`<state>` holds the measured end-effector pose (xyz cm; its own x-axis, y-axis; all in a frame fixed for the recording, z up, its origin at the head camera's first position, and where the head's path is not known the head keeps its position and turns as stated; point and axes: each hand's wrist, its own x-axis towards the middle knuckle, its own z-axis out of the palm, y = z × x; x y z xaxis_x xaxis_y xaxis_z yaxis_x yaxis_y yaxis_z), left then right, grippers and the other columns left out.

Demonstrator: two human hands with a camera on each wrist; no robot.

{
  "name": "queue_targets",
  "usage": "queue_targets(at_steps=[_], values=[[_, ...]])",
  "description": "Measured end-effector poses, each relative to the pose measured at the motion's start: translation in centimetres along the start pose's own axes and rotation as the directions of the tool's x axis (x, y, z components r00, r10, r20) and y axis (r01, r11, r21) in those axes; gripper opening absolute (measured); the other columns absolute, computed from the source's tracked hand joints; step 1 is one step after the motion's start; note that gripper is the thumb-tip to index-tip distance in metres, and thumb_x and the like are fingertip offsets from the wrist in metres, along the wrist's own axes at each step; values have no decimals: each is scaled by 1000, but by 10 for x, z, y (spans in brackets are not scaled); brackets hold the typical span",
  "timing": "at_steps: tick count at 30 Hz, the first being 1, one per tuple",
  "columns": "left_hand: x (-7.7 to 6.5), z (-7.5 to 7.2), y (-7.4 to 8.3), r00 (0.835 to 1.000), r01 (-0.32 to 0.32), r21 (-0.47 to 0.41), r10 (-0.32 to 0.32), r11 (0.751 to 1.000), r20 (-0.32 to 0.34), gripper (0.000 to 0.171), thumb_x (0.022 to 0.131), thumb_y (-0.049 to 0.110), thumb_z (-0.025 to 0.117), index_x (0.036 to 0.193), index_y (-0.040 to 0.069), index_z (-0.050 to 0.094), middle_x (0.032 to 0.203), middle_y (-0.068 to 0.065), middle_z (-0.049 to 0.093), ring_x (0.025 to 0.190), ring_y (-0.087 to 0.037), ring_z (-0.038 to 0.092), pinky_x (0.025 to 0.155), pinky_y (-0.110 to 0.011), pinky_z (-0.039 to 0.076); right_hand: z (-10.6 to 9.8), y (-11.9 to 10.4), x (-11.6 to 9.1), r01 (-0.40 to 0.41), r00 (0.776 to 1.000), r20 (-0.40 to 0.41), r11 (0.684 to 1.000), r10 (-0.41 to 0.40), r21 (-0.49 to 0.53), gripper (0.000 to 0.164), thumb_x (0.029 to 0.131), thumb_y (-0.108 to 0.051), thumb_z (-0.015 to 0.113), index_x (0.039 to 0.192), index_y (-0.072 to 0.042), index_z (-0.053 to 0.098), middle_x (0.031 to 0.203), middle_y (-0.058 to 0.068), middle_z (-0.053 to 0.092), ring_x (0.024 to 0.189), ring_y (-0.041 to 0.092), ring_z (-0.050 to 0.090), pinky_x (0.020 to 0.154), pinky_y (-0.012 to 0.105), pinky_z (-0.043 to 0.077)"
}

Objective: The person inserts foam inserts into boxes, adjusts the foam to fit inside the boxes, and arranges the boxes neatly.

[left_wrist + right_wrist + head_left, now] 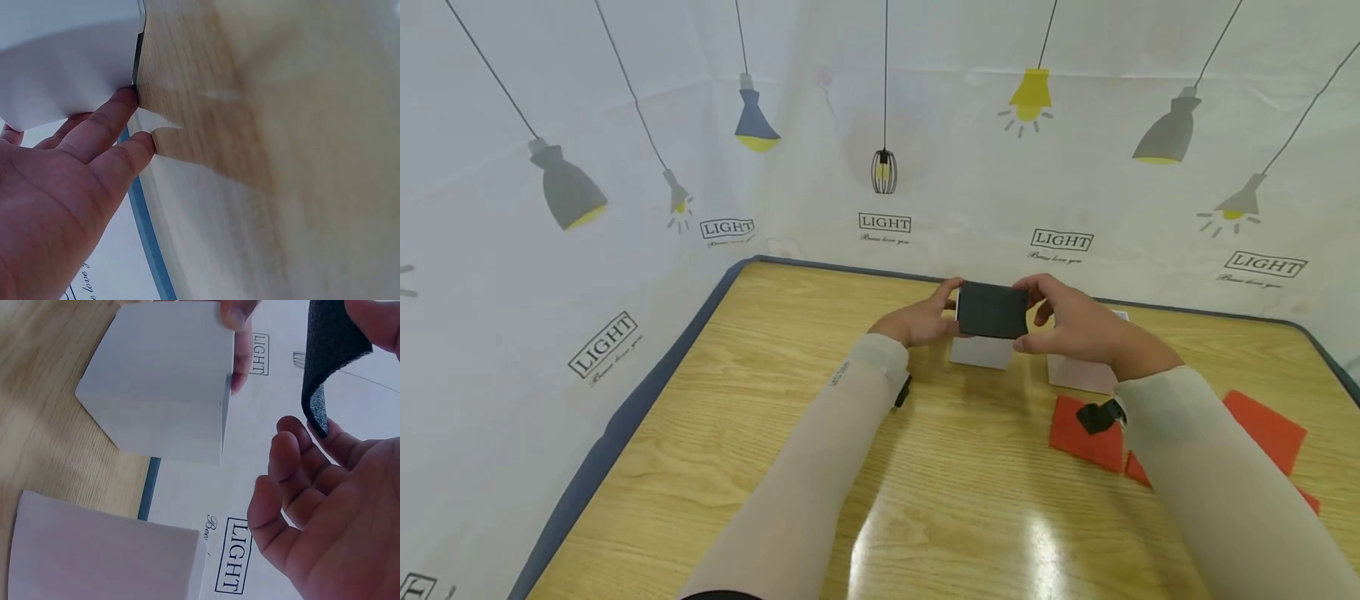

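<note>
The black foam sheet (pixel 992 310) is held above the table (pixel 760 433), between both hands, directly over a small white box (pixel 981 352). Its long axis runs left to right across the head view, so each short edge faces one hand.

The left hand (pixel 925 321) takes the sheet's left edge; the thumb and forefinger curl onto it in the head view. The left wrist view shows the remaining fingers (pixel 103 134) extended and lying against the side of the white box (pixel 62 62), so the pinch itself cannot be confirmed from that view.

The right hand (pixel 1075 325) grips the right edge. In the right wrist view a fingertip pins the black foam sheet (pixel 331 356) from above, the corner curls downward, and the other fingers (pixel 294 481) hang loosely curled beneath it.

Both hands are equally near the sheet. The box opening lies straight below, so the governing relation is vertical: sheet above, box beneath, long axes roughly parallel.

A second white box (pixel 1078 373) stands just right of the first, partly hidden by the right wrist. Red foam squares (pixel 1086 442) lie on the table nearer the person, under the right forearm.
</note>
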<state>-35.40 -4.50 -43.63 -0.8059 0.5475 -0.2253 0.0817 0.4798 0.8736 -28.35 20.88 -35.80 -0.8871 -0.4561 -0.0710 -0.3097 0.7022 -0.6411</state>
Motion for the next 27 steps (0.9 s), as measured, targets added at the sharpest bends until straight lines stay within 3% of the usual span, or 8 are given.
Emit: queue_targets(at_steps=[6, 18, 27], values=[[-1, -1, -1, 1000, 6, 11, -6, 1000, -4, 100, 93, 40, 76, 167, 39, 9, 171, -14, 29, 157, -35, 32, 125, -53, 30, 0, 3, 13, -6, 1000, -1, 999, 6, -33, 80, 89, -25, 81, 153, -1, 39, 139, 22, 54, 118, 39, 53, 97, 54, 48], [3, -2, -4, 1000, 5, 4, -5, 1000, -2, 102, 93, 40, 78, 167, 41, 8, 171, -14, 31, 158, -37, 30, 125, -56, 28, 2, 10, 36, -49, 999, -12, 991, 48, -125, 84, 88, -28, 81, 151, 7, 39, 145, 28, 53, 132, 43, 51, 112, 66, 40], [1, -2, -6, 1000, 6, -24, -5, 1000, 25, 104, 92, 40, 76, 168, 41, 5, 172, -15, 26, 157, -37, 30, 125, -55, 28, 4, 13, 44, -112, 993, 18, 981, 117, -159, 85, 88, -29, 81, 153, 7, 38, 148, 29, 51, 137, 46, 49, 117, 66, 36]])
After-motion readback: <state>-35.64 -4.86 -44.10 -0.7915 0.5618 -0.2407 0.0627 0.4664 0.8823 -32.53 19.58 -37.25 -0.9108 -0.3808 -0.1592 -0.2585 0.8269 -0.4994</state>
